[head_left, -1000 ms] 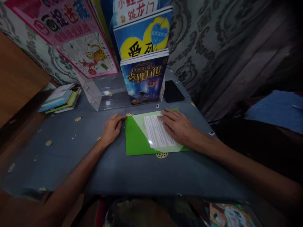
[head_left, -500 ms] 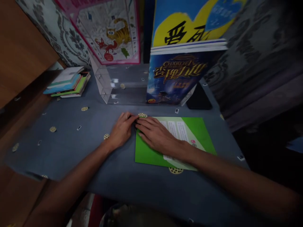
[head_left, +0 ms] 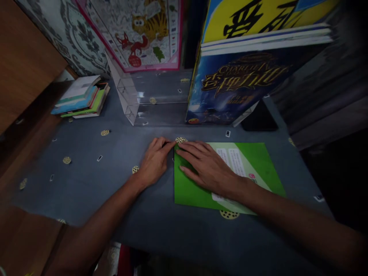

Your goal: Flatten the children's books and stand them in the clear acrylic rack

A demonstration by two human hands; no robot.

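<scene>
A green booklet (head_left: 258, 161) with a pale panel of printed text lies flat on the grey-blue tablecloth (head_left: 115, 184). My right hand (head_left: 208, 166) rests palm down on its left half, fingers stretched toward the top left corner. My left hand (head_left: 156, 161) sits on the cloth just left of the booklet, its fingertips touching that same corner. Neither hand holds anything.
A clear acrylic stand (head_left: 135, 101) behind the booklet carries a dark blue book (head_left: 232, 90) with more books stacked behind it. A pile of thin books (head_left: 82, 97) lies at the far left. A black phone (head_left: 260, 119) lies behind the booklet. A pink poster (head_left: 143, 34) leans on the wall.
My right hand slid from the booklet's right side to its left half, meeting the left hand at the top left corner. The view moved closer and lower.
</scene>
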